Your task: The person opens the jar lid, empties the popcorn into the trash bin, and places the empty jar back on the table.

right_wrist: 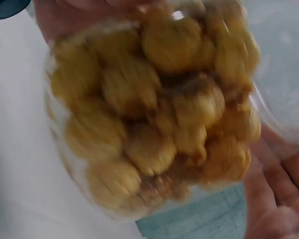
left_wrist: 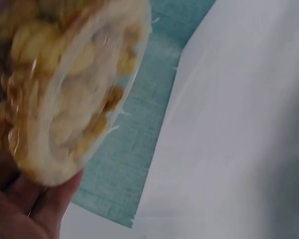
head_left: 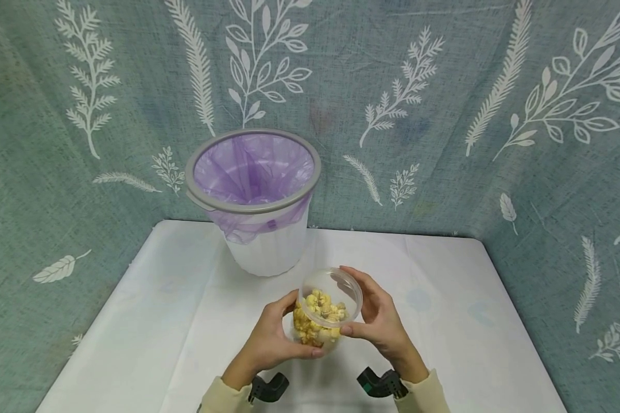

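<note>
A clear round plastic tub of yellow and brown popcorn [head_left: 310,330] is held off the white table, between both hands. My left hand [head_left: 274,335] grips its lower side, thumb in front. My right hand [head_left: 379,318] holds the clear round rim [head_left: 359,301] at its upper end, thumb at the near edge and fingers at the far edge. I cannot tell whether a clear lid covers that end. The left wrist view shows the tub's base [left_wrist: 84,94] tilted above the left fingers. Blurred popcorn [right_wrist: 149,124] fills most of the right wrist view, with the right hand [right_wrist: 279,199] at lower right.
Behind the hands, a white waste bin [head_left: 268,249] with a grey rim and purple liner stands at the table's back edge, left of the tub. A white cloth covers the table [head_left: 444,344]. Green leaf-patterned fabric [head_left: 444,172] hangs around the back and sides.
</note>
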`<state>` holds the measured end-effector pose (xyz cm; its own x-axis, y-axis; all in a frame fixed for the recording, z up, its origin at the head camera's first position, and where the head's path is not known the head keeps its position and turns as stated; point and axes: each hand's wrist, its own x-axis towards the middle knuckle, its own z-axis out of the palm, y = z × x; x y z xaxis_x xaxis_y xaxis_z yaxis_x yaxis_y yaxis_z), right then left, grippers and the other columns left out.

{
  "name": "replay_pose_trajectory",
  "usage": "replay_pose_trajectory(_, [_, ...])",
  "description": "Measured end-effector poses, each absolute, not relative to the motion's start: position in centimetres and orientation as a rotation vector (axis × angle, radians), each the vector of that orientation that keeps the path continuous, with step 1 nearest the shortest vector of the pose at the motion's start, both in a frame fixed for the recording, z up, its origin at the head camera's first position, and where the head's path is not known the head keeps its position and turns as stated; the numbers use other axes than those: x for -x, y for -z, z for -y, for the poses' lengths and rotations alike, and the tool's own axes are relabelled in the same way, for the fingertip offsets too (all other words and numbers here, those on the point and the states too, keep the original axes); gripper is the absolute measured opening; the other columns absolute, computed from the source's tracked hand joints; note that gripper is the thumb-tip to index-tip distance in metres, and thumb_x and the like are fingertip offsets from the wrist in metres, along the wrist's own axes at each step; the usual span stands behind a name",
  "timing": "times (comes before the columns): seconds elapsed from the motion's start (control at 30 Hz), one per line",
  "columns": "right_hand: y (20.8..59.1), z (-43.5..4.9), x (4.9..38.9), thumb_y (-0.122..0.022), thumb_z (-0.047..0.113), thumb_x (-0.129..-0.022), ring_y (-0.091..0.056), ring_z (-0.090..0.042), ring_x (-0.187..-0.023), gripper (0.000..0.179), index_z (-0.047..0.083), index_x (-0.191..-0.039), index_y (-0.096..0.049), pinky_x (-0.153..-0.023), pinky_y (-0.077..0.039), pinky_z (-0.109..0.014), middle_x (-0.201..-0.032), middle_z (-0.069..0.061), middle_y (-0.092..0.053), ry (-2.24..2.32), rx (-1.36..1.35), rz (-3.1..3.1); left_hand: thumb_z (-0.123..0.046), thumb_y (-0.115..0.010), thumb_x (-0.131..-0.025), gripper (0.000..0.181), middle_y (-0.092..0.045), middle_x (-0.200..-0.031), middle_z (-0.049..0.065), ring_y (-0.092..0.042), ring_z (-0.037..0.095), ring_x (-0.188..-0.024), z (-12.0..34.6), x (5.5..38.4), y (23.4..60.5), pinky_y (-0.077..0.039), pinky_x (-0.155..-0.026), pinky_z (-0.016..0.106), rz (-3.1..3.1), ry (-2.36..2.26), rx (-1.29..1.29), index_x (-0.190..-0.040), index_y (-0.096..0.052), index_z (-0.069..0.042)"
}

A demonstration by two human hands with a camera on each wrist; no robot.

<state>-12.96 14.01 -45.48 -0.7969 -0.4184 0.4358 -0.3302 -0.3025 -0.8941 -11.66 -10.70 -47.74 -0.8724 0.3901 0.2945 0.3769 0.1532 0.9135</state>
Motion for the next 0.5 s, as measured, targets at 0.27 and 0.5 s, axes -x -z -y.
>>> replay_pose_trajectory(0.27, [45.08,-14.38,13.01,-0.088,0.021,-0.088,-0.045,-0.046,-0.142,0.097,-0.008,-0.16,-0.031,-0.111,-0.049,-0.044,-0.159,-0.024,-0.043,2.233,1.059,-1.629,-0.016,-0.1,-0.07,0.095,-0.065,-0.142,0.002,-0.061,0.025,-0.132,11.7,11.87,47.5,-0.046,-0.114,0.045,-2.206,-1.848,-0.973,-0.152,-0.052,-0.01])
replay_pose_trajectory(0.5, [45.7,-14.19,13.2,-0.083,0.031,-0.093,-0.037,-0.035,-0.151,0.097,-0.005,-0.163,-0.026,-0.121,-0.037,-0.04,-0.166,-0.025,-0.033,2.285,1.103,-1.673,-0.023,-0.102,-0.069,0.094,-0.067,-0.139,-0.002,-0.064,0.022,-0.127,11.27,11.78,47.76,-0.048,-0.111,0.049,-2.35,-1.877,-0.881,-0.15,-0.054,-0.02])
